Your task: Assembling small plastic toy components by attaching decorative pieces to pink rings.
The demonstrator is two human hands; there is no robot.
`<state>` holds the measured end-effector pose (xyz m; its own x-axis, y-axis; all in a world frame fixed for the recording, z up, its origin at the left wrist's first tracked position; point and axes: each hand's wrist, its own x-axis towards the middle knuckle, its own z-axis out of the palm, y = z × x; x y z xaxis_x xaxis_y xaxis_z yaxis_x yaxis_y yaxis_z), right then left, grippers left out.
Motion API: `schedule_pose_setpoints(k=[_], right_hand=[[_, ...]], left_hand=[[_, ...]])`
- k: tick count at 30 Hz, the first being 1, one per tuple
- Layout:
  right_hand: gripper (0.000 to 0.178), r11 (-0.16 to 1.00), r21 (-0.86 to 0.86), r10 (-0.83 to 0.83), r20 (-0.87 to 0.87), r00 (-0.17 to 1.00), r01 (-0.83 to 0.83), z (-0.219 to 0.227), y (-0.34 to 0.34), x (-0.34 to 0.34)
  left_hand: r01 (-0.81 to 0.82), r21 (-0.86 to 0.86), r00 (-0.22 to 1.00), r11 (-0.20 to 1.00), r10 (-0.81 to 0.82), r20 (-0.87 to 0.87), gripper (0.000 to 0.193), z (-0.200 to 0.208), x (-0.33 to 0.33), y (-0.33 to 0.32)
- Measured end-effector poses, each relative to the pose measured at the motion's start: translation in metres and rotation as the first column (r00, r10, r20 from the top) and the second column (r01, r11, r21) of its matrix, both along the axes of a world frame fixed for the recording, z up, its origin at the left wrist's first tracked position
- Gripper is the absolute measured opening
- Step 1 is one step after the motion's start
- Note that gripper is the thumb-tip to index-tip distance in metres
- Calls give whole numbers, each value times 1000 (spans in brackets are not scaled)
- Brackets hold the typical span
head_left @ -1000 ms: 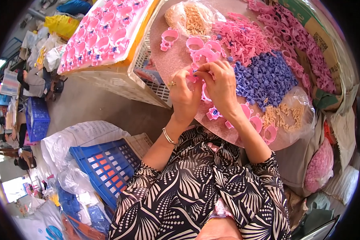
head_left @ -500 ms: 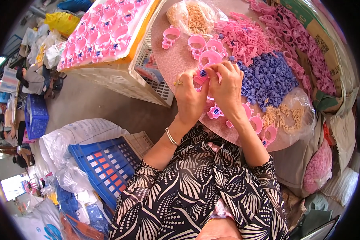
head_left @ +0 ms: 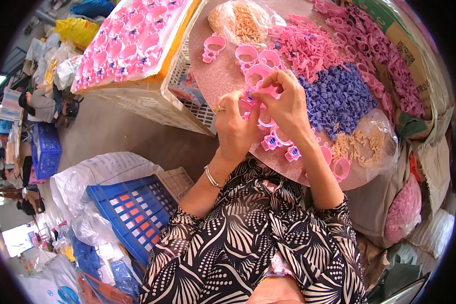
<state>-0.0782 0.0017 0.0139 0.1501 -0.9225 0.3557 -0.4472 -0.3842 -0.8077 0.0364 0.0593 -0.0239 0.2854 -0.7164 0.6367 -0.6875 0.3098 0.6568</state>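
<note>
In the middle of the round table, my left hand [head_left: 234, 121] is closed on a pink plastic ring part [head_left: 249, 97] with a small blue piece in it; the fingers hide much of it. My right hand [head_left: 288, 104] is beside it, thumb and forefinger pinched together at the part's top; whether a tiny piece is between them cannot be made out. Just beyond the fingers lies a larger pink ring [head_left: 257, 75]. More pink rings with blue inserts [head_left: 271, 142] lie below the hands, close to the table's near edge. A heap of small blue pieces [head_left: 334, 99] is right of my right hand.
Behind the blue heap are small pink parts [head_left: 309, 45]. Beige pieces lie in a bag [head_left: 245, 23] at the back and in a heap [head_left: 357, 149] at right. Left of the table, a tray of pink rings [head_left: 121, 43] tops a crate [head_left: 152, 106]. A blue basket [head_left: 129, 202] stands nearer.
Both hands have shifted slightly left. The right fingers have changed from curled together against the part to a raised pinch, and more of the rings beneath now shows.
</note>
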Motion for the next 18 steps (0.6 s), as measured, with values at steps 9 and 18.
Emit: schedule_pose_setpoints(k=[9,18], right_hand=[[27,950,309,31,80,996,-54,23,-12,-10],[13,999,-16,-52,-585,809,52,-25,-48,-107]], left_hand=[[-73,25,997,997,73,-12,41,-7,13,-8],[-197,249,979,948,177,101,47,-50,52,-34]])
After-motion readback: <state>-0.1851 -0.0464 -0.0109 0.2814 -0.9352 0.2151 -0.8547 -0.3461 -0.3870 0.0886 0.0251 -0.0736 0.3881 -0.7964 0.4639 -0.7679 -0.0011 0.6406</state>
